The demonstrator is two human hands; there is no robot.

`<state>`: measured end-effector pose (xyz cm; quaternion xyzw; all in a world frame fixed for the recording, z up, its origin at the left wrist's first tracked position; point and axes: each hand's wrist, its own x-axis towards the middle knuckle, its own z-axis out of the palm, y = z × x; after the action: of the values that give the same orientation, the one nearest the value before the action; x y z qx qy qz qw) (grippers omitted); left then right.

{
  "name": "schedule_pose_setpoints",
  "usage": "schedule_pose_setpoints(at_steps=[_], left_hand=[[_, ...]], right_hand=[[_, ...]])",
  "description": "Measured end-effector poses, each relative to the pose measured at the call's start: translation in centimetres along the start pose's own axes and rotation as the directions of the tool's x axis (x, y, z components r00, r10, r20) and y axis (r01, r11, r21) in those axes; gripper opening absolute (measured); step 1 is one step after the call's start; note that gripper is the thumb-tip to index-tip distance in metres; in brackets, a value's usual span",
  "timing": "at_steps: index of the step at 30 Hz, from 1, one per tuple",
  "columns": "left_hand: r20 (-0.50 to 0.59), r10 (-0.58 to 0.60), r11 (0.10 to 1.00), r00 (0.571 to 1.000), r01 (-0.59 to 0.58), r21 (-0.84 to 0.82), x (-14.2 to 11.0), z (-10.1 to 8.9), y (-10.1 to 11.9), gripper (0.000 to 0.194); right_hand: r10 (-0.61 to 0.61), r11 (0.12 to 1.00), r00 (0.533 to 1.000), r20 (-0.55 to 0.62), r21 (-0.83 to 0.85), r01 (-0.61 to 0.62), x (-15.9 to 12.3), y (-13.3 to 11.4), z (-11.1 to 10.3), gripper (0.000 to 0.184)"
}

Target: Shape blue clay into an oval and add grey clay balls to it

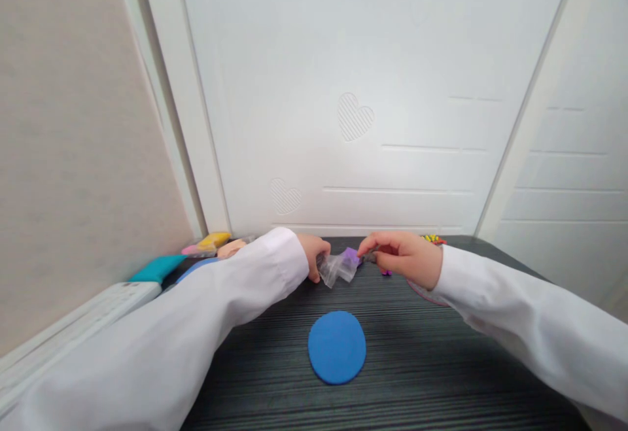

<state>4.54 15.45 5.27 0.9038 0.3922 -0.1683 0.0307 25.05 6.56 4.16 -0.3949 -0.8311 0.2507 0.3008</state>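
My left hand (315,254) is closed on one end of a crumpled clear plastic bag (335,272). A soft purple lump (351,256), which looks like modelling clay, shows at the bag's right part. My right hand (406,254) reaches in from the right, thumb and index finger curled, with its index fingertip at the purple lump and the bag's edge. Whether those fingers hold the plastic or the lump itself is hard to make out. Closer to me, a flat round blue disc (337,347) lies on the dark ribbed table (275,379).
At the back left lie yellow (214,240) and peach-coloured packets (230,248), a teal item (157,268) and a white keyboard-like object (118,300). A small purple piece (387,273) and a colourful striped item (434,239) sit near my right hand. A white panel (304,91) rises behind the table.
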Motion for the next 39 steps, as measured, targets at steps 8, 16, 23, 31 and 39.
schedule_pose_setpoints(at_steps=[8,16,23,31,39], left_hand=[[-0.098,0.085,0.991,0.992,-0.095,-0.098,-0.3,-0.6,0.3,0.033],[-0.122,0.110,0.937,0.986,-0.144,-0.318,0.8,1.0,-0.2,0.031],[-0.393,0.165,0.755,0.904,-0.372,-0.540,0.7,0.7,2.7,0.034],[-0.430,0.125,0.574,0.894,-0.419,-0.704,-0.6,0.2,5.0,0.031],[-0.436,0.076,0.606,0.897,-0.389,-0.694,-1.3,-0.6,4.2,0.015]], right_hand=[[0.041,0.992,0.995,-0.086,-0.113,-0.051,-4.0,4.7,2.7,0.024],[0.095,0.988,0.988,-0.120,-0.113,-0.109,-4.0,4.3,3.3,0.027],[0.161,0.976,0.938,-0.306,-0.093,-0.198,-3.4,2.5,4.4,0.032],[0.145,0.974,0.899,-0.414,-0.100,-0.203,-3.2,2.7,4.1,0.025],[0.088,0.987,0.876,-0.474,-0.076,-0.140,-3.4,2.7,4.0,0.022]])
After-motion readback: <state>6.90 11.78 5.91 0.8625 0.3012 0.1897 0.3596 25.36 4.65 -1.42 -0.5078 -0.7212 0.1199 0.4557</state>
